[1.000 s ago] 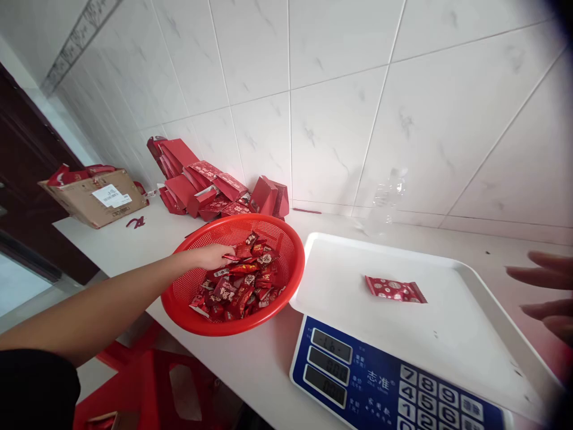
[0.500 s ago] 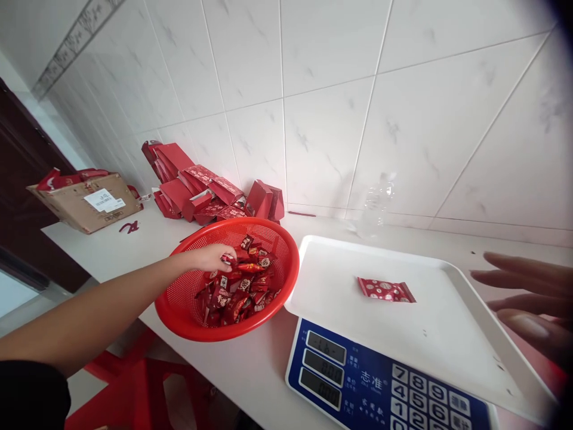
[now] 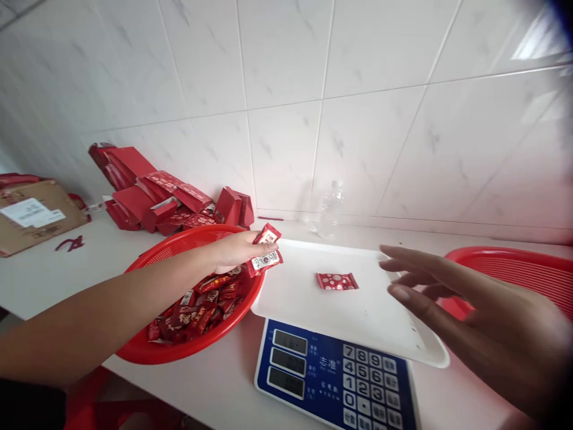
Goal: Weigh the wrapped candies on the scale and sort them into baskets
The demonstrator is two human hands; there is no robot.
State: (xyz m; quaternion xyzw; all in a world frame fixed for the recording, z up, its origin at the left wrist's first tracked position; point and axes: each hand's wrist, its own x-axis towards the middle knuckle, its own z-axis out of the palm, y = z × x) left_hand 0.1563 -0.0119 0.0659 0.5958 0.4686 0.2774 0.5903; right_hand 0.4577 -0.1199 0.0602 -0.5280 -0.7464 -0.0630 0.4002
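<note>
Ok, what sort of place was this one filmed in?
Probably a makeshift indoor workspace, perhaps in a home or small shop: a digital scale and a red basket of wrapped packets stand on a white table, with piled red boxes behind.

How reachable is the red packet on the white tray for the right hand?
Likely yes: the right hand looks empty near the right end of the white tray, with only bare tray visible between it and the red packet.

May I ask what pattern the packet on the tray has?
Pale spots on a red packet, best in the head view.
</note>
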